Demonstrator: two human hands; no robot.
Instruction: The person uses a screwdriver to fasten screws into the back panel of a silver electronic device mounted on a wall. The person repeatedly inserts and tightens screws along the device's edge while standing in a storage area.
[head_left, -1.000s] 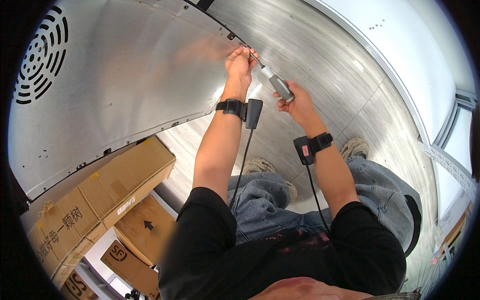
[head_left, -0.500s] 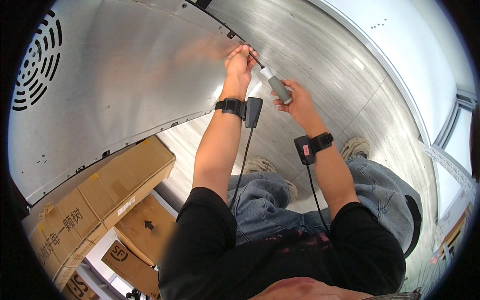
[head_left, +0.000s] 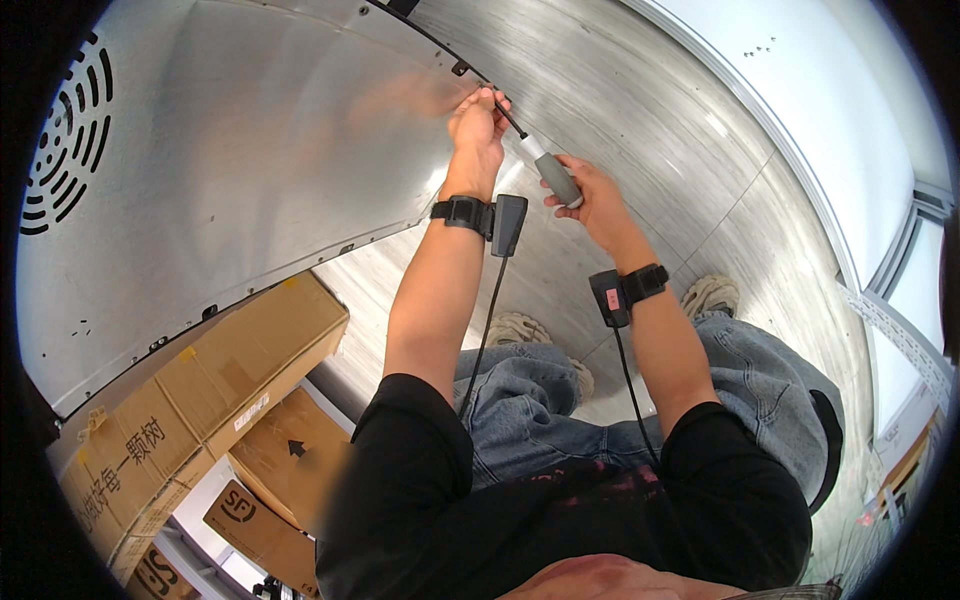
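A screwdriver with a grey and white handle and a thin dark shaft slants up to the edge of a large silver metal panel. Around its handle, the fingers of my right hand are closed. My left hand is at the panel's far right edge, thumb and fingers closed about the front end of the shaft. The shaft's tip, and whatever it meets, is hidden by those fingers. Beside them, a small dark bracket sits on the panel's edge.
Round slotted vents pierce the panel at far left. Cardboard boxes are stacked below it, by my left elbow. Light wood-look floor lies beyond my hands. A white cabinet or wall surface borders the right. Cables hang from both wrist bands.
The panel's vented left side has shifted slightly left in view. My right fingers have moved slightly on the screwdriver handle; my left hand is nearly still.
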